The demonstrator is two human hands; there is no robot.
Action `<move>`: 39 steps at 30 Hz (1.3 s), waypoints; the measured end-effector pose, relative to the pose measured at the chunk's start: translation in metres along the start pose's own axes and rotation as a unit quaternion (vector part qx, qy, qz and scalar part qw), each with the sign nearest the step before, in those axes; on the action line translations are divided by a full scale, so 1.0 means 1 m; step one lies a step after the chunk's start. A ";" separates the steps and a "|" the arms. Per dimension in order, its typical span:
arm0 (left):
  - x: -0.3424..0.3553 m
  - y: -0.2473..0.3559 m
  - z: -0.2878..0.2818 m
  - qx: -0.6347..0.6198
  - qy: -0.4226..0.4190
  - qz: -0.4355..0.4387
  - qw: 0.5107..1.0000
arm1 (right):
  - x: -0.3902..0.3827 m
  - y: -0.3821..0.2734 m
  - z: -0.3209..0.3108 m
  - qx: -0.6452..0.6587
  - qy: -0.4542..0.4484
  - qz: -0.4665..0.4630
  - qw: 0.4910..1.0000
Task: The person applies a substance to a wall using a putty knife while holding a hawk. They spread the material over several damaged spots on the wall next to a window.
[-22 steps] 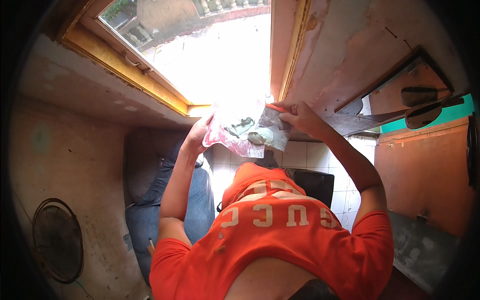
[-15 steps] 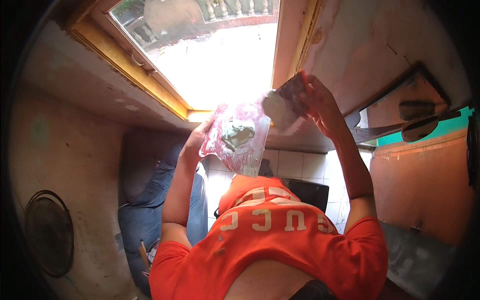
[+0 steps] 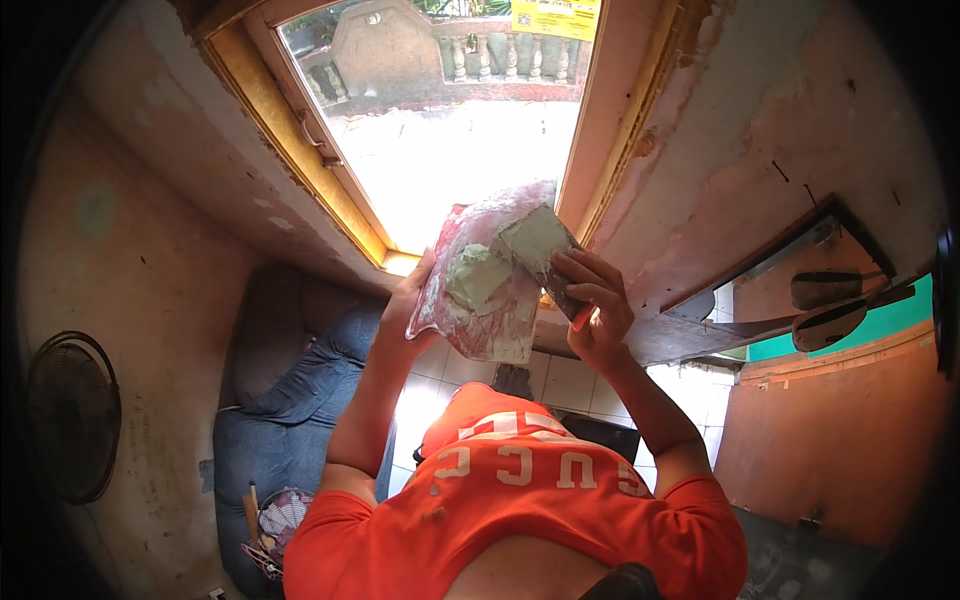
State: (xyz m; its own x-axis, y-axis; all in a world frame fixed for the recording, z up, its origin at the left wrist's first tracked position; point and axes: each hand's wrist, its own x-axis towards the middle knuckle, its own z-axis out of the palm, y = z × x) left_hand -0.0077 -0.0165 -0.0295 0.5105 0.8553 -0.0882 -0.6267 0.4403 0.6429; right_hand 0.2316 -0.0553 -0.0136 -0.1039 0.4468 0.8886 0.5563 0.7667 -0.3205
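Observation:
My left hand (image 3: 402,308) is closed on the left edge of a flat, reddish board (image 3: 495,338) smeared with pale residue. A lump of grey-green putty (image 3: 477,279) sits on the middle of the board. My right hand (image 3: 602,302) grips a flat putty scraper (image 3: 560,283), dark with a reddish edge near the fingers. Putty coats much of the scraper's face. Its blade lies over the board's right side, close to the lump; whether it touches the board I cannot tell.
Ahead stands a bright window (image 3: 455,140) with a yellow frame (image 3: 300,150). A dark-framed mirror (image 3: 770,275) hangs on the right wall. On the left are a blue-covered seat (image 3: 270,440), a basket (image 3: 283,512) and a round fan-like mesh (image 3: 75,418).
My right hand has come down and left, bringing the scraper from beside the board to over its right side. The scraper has turned. The view has shifted, showing more of the window.

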 end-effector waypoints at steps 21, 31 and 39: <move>-0.003 -0.002 0.006 -0.113 0.002 0.010 0.994 | -0.033 -0.010 -0.008 0.008 0.010 0.068 0.998; -0.019 0.014 -0.011 0.630 0.061 0.228 0.740 | -0.065 0.003 -0.031 -0.003 -0.016 0.192 0.981; -0.022 0.019 0.020 -0.032 0.056 -0.014 0.998 | 0.004 0.009 -0.020 0.475 0.151 0.398 0.770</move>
State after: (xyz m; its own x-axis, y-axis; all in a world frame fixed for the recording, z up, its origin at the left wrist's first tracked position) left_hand -0.0191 -0.0327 -0.0006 0.4606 0.8665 -0.1924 -0.6513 0.4772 0.5900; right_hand 0.2524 -0.0555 -0.0065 0.2336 0.9323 0.2760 -0.5250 0.3598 -0.7713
